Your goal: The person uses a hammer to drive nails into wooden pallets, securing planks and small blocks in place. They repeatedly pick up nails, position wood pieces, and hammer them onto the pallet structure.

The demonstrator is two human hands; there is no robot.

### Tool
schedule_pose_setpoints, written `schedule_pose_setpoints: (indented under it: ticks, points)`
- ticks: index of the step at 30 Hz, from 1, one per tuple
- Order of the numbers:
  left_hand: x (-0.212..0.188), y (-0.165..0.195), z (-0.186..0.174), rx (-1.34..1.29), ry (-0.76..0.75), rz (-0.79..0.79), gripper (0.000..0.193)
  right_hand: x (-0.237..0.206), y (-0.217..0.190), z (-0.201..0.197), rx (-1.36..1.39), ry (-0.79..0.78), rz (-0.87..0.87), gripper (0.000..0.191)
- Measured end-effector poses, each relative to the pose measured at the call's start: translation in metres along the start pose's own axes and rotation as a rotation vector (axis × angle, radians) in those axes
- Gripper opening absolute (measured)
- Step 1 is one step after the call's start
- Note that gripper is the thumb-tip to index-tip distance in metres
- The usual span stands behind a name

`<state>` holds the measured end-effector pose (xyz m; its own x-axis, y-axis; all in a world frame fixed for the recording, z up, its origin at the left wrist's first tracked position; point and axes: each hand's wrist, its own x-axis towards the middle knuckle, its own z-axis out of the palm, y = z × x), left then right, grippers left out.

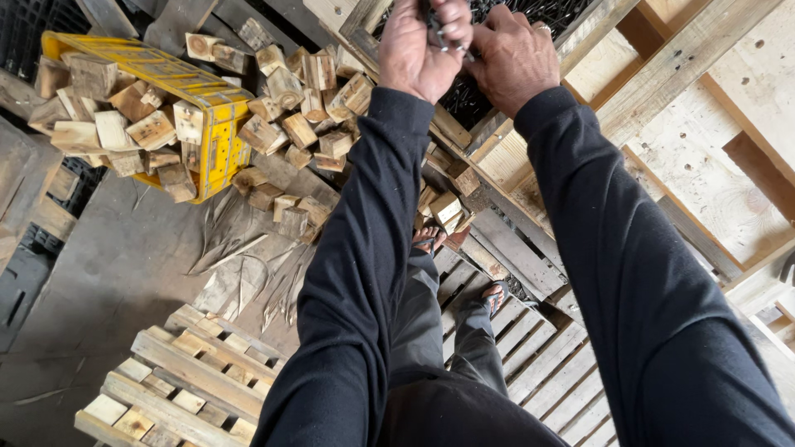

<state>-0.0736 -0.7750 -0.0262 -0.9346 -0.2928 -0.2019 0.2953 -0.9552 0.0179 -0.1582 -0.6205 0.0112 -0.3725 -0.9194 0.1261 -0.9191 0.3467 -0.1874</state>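
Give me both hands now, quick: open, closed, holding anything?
Left hand: closed around a dark metal piece.
Right hand: closed, knuckles up, touching the same piece; whether it grips it cannot be told.

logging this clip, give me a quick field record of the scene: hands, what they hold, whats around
left hand: left hand closed around a small dark metal object, raised at the top of the view
right hand: right hand beside it, fingers curled at the same object
object type: too hidden to tell
under hands: pale wooden pallet frame
left of arms: yellow crate tipped over, wood blocks spilling out in a pile
lower left: slatted pallet on the grey floor
clothing: black sleeves, sandals
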Motion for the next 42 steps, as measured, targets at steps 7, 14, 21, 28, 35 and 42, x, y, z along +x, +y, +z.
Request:
schedule_pose_setpoints:
  ticks: [7,14,21,28,35,42]
  points:
    - [-0.001,-0.002,0.014,0.052,0.025,0.111,0.033,-0.006,0.01,-0.003,0.084,0.069,0.064,0.017]
    - [0.0,-0.007,0.004,0.045,0.152,0.036,0.032,0.003,0.02,-0.04,1.001,0.174,0.369,0.015]
    - [0.014,-0.034,0.002,-0.054,0.06,-0.036,0.029,0.003,-0.006,-0.099,0.873,0.006,0.296,0.026]
    - [0.001,-0.042,0.029,0.08,0.022,0.062,0.031,-0.008,-0.012,-0.085,0.845,0.197,0.416,0.024]
    - [-0.036,-0.099,0.071,0.24,0.046,0.224,0.041,-0.084,-0.049,-0.096,1.177,0.221,0.699,0.016]
    - [-0.105,-0.184,0.085,0.279,0.064,-0.004,0.041,-0.203,-0.073,-0.151,0.686,0.234,0.723,0.016]
